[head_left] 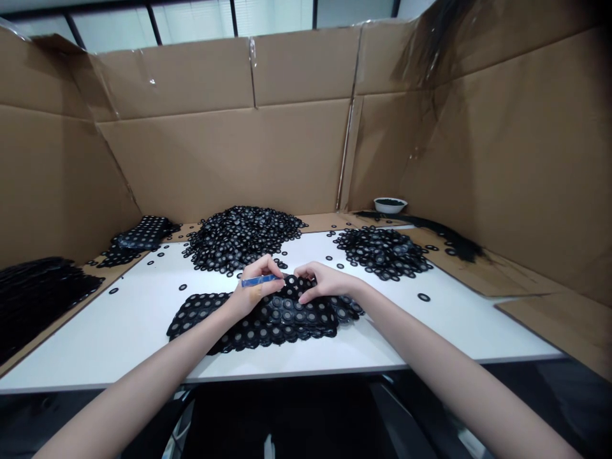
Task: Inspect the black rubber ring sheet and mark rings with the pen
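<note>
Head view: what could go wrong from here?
1. The blue tool in the left hand sits close to the right hand; a slip might jab a finger.
2. The larger loose ring pile lies just beyond the hands; a knock could scatter rings.
3. The black disc sheets overlap near the front edge of the white board; they could shift.

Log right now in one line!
left hand: holding blue tool | right hand: touching black ring sheet | ring piles: beyond hands | bowl: back right
</note>
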The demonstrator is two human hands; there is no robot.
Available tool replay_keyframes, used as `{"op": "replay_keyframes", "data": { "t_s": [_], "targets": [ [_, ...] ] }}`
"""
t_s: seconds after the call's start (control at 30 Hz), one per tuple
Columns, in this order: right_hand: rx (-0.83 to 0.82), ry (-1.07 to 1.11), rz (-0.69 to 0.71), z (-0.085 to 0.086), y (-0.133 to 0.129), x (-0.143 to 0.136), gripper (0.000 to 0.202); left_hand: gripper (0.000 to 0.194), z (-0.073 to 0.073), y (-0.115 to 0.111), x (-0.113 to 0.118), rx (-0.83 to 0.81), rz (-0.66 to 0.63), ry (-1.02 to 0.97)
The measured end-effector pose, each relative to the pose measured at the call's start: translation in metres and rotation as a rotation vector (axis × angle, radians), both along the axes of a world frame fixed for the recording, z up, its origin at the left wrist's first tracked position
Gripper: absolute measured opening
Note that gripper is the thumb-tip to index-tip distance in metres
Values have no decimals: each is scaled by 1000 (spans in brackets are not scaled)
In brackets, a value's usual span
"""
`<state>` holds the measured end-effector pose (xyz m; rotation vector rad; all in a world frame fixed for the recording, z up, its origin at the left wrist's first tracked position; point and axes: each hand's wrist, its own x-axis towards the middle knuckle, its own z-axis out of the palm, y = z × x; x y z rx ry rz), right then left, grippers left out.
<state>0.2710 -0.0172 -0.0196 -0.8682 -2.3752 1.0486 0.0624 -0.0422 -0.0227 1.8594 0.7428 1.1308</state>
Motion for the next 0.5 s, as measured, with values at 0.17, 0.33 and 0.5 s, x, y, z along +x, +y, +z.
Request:
{"op": "replay_keyframes", "data": {
  "t_s": [0.17, 0.33, 0.5],
  "targets": [
    [-14, 11, 23, 0, 0, 0, 34, 14, 2, -2, 0, 43, 3, 87],
    [-22, 36, 33, 1, -1, 1, 32, 13, 4, -4, 0, 64, -1, 127],
    [-31, 59, 49, 1, 0, 2, 31, 11, 4, -3, 0, 63, -9, 116]
  ]
}}
